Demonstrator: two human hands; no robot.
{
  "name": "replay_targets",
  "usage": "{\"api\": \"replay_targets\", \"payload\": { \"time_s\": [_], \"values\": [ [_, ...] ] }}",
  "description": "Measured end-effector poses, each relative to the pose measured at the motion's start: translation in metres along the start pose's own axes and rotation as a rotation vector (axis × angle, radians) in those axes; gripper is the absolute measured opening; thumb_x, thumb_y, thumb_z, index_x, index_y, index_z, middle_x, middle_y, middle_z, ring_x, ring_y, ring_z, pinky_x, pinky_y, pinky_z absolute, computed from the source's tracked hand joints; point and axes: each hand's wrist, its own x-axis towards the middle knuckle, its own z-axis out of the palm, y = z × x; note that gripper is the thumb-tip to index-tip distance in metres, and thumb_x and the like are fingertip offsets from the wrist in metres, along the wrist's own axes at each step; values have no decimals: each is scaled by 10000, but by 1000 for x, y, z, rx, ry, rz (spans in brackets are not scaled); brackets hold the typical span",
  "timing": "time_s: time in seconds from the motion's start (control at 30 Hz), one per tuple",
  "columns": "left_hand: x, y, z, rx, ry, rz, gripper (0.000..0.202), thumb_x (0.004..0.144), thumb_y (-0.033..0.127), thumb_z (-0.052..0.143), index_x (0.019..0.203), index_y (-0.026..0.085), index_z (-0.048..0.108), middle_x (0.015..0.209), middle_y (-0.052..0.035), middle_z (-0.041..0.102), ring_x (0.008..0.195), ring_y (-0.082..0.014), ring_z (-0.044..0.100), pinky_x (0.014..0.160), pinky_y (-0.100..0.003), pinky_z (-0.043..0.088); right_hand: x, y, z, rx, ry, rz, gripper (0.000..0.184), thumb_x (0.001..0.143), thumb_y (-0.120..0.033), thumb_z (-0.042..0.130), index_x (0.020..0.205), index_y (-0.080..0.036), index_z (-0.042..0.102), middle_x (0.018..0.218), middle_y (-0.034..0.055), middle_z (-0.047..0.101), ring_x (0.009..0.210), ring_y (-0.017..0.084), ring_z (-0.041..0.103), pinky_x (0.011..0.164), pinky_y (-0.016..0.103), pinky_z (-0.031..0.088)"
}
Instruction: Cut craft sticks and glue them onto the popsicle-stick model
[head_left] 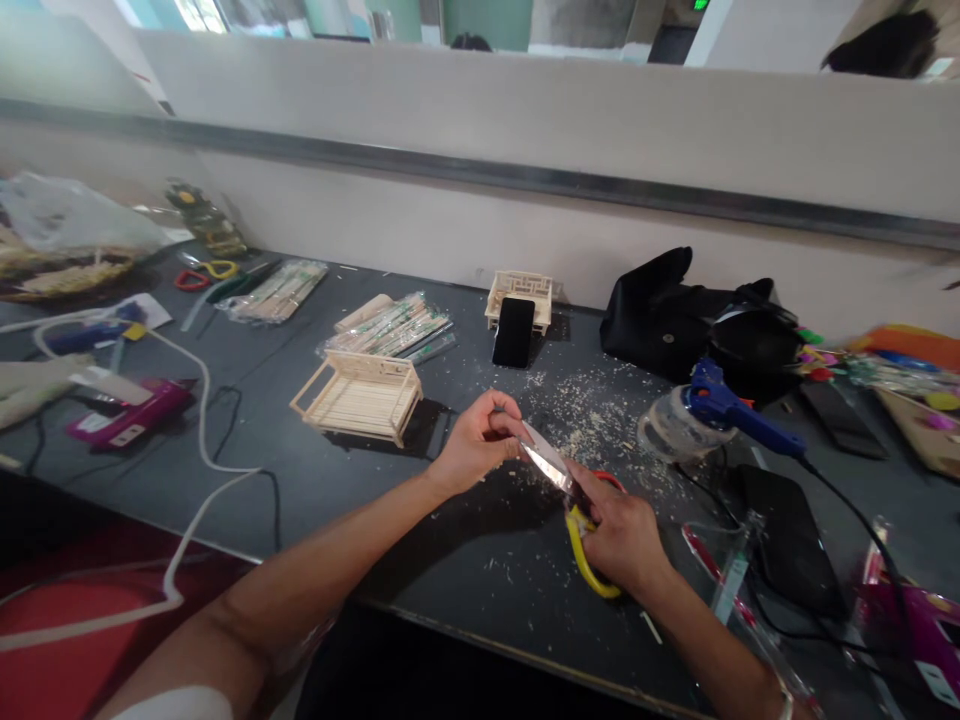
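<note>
My right hand point(624, 532) is closed round a pair of scissors point(553, 468) with yellow and red handles. The blades point up and left, reaching the fingertips of my left hand point(480, 440). Those left fingers are pinched together at the blade tips; whatever lies between them is too small or hidden to name. Left of my hands stands a small model bed frame point(367, 398) made of pale sticks. Further back, a black phone point(514, 332) leans against a small stick-built model chair point(541, 290). Pale clippings point(585, 410) are scattered over the dark table around the scissors.
Packs of sticks point(397, 325) lie behind the bed frame. A blue glue gun point(742, 410) rests on a clear jar point(679, 425) at right, near a black bag point(667, 320). A white cable point(206, 420) crosses the left side, by a purple device point(131, 415).
</note>
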Motion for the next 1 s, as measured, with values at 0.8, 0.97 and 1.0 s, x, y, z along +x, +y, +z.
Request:
{"api": "replay_targets", "payload": {
  "time_s": [0.8,0.97,1.0],
  "values": [
    [1,-4,5,-90,28,-63,459,592,303,870,885,179,539,670,38,679,583,-124,648,644,-268,539,0,1,6,-6,56,66,664,592,-91,543,1226,-250,663,791,9,781,651,188,709,557,219,496],
    [2,-2,2,-67,13,-75,475,590,322,863,893,186,525,635,51,642,566,-127,631,623,-268,521,-1,4,9,17,60,58,581,631,-107,533,1175,-234,691,627,-12,730,525,171,662,501,215,453],
    [4,0,-1,-48,14,-72,467,593,321,857,895,185,529,639,48,641,564,-125,622,614,-266,514,-1,6,10,21,61,60,556,644,-112,530,1162,-224,697,630,-5,731,520,172,660,499,219,452]
  ]
}}
